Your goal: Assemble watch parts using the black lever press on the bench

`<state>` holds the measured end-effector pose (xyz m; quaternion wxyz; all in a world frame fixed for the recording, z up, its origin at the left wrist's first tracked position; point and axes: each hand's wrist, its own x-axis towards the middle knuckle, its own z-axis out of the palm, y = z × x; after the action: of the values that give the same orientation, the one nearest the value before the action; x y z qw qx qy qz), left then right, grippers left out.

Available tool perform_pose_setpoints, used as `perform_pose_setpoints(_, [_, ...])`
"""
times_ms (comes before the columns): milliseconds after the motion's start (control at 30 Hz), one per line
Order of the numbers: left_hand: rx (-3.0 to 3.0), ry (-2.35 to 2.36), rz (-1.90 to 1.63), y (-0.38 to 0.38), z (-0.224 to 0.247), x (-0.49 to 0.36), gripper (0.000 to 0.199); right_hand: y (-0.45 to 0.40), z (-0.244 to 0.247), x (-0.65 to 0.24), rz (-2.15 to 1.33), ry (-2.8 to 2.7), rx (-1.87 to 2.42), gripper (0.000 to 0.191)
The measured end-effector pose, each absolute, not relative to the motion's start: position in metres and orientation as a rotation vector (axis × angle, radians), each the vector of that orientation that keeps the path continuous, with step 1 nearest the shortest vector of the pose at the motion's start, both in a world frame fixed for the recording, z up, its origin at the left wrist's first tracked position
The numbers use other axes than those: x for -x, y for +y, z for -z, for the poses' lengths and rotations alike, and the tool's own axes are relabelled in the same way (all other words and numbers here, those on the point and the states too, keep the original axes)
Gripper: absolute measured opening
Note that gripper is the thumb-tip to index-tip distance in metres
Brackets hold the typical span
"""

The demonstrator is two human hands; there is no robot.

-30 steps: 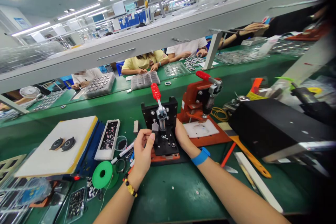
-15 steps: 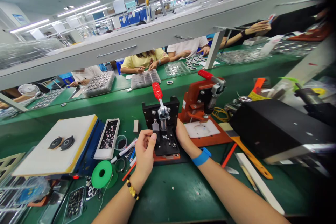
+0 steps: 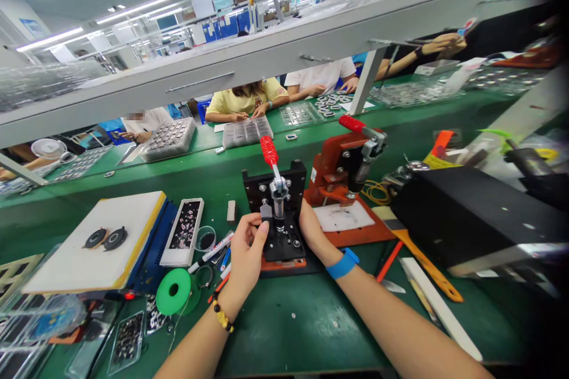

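My left hand [image 3: 246,246] is curled beside a small grey block [image 3: 265,211] on the black toggle press [image 3: 283,243], with its fingers and thumb close together. Whether it holds anything small cannot be seen. My right hand [image 3: 312,228] rests against the right edge of the press's black plate, its fingertips hidden behind the plate. The press's red-gripped lever [image 3: 269,151] stands upright above the steel plunger [image 3: 278,198]. An orange base [image 3: 288,265] lies under the press.
To the right stand an orange toggle press [image 3: 344,166] and a black box machine [image 3: 471,219]. To the left are a white board [image 3: 93,254] holding black discs, a green tape roll [image 3: 173,291] and a marker [image 3: 211,251]. Across a shelf, co-workers sit at a green bench.
The camera has turned slightly, shifting the bench in the picture. Both hands remain at the black press, and its lever remains upright.
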<state>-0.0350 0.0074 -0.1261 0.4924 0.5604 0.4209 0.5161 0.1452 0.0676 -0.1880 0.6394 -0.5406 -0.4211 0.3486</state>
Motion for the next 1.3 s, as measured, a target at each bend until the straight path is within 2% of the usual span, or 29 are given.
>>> perform_pose_setpoints(333, [-1.418, 1.023, -1.221, 0.006, 0.120, 0.037, 0.044, 0.067, 0.190, -0.145, -0.793, -0.956, 1.231, 0.060])
perform_pose_setpoints(933, [-1.732, 1.075, -1.416, 0.011, 0.120, 0.042, 0.018, 0.068, 0.190, -0.146, -0.789, -0.947, 1.250, 0.062])
perform_pose_setpoints(1100, [-1.785, 1.137, -1.391, 0.014, 0.123, 0.044, 0.021, 0.069, 0.192, -0.146, -0.789, -0.957, 1.235, 0.063])
perform_pose_setpoints(1300, [-1.811, 1.102, -1.386, 0.014, 0.126, 0.044, 0.017, 0.068, 0.191, -0.146, -0.793, -0.963, 1.218, 0.058])
